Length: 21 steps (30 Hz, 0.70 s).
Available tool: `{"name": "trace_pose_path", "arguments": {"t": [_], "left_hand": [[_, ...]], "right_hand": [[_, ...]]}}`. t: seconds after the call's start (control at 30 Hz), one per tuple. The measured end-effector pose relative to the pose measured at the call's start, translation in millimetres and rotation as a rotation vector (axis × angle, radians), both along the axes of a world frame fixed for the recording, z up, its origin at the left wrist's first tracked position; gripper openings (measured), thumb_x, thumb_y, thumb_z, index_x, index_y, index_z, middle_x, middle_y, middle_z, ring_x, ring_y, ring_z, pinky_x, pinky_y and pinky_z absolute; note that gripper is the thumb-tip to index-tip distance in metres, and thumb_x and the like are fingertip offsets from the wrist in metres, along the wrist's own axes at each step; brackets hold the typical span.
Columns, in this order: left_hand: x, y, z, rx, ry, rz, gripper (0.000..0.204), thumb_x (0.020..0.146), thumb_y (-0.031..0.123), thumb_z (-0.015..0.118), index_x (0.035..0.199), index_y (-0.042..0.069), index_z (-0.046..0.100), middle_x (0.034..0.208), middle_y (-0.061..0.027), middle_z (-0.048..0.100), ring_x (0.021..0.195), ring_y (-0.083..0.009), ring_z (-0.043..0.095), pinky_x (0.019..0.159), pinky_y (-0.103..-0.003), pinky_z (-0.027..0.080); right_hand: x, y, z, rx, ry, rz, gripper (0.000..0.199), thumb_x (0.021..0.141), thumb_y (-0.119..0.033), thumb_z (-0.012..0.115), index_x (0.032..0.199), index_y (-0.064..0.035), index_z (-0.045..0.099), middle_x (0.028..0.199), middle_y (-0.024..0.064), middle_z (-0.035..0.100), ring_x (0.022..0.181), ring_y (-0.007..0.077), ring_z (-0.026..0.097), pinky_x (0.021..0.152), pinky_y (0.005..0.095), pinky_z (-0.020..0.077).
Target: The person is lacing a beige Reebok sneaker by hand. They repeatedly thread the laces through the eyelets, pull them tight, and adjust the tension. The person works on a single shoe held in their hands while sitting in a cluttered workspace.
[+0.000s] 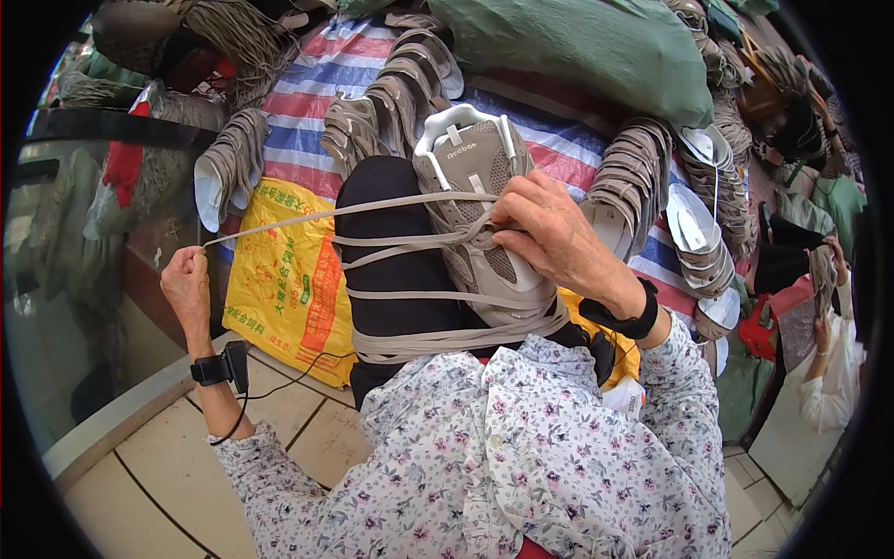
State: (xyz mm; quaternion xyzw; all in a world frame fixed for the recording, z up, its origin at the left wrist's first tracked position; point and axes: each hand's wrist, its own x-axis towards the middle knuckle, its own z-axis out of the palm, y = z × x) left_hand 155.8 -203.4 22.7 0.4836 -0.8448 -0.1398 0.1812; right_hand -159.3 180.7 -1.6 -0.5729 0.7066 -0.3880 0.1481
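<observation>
Right hand (549, 238) presses shoe upper (484, 214); left hand (186, 284) pulls lace (279, 224).

We have one view only: a fisheye camera on the person's head, looking steeply down and forward, close over the lap and the hands, with straight edges bending toward its dark rim.

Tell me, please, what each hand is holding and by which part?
The left hand pulls the free end of a beige lace taut; the right hand presses the laces across the beige shoe upper's middle.
</observation>
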Motion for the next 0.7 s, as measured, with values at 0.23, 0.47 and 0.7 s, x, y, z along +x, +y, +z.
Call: {"name": "trace_pose_path", "arguments": {"t": [0.23, 0.47, 0.7], "left_hand": [[-7, 2, 7, 0.026, -0.004, -0.009, 0.016, 0.087, 0.011, 0.061, 0.091, -0.002, 0.069, 0.060, 0.0034, 0.051, 0.056, -0.0039, 0.043, 0.052, -0.024, 0.037], [-5, -4, 10, -0.129, -0.061, -0.088, 0.017, 0.086, 0.012, 0.060, 0.090, -0.001, 0.069, 0.060, -0.0018, 0.053, 0.056, -0.0081, 0.047, 0.054, -0.027, 0.040], [70, -82, 23, -0.400, -0.248, -0.008, 0.019, 0.085, 0.017, 0.059, 0.091, 0.004, 0.072, 0.079, -0.0206, 0.068, 0.074, -0.0360, 0.069, 0.068, -0.041, 0.052]], "right_hand": [[-4, -2, -10, -0.031, -0.089, -0.071, 0.009, 0.084, 0.000, 0.062, 0.089, -0.0032, 0.055, 0.086, 0.0106, 0.056, 0.084, 0.0284, 0.054, 0.074, 0.0409, 0.0421], [-14, -6, -8, 0.016, -0.490, -0.182, 0.005, 0.085, 0.003, 0.060, 0.087, -0.0010, 0.059, 0.079, 0.0062, 0.062, 0.074, 0.0133, 0.060, 0.065, 0.0306, 0.0469], [-34, 5, -11, 0.082, -0.635, -0.155, 0.006, 0.087, -0.004, 0.065, 0.093, -0.0033, 0.064, 0.082, -0.0019, 0.062, 0.076, 0.0072, 0.059, 0.072, 0.0246, 0.0491]]}}
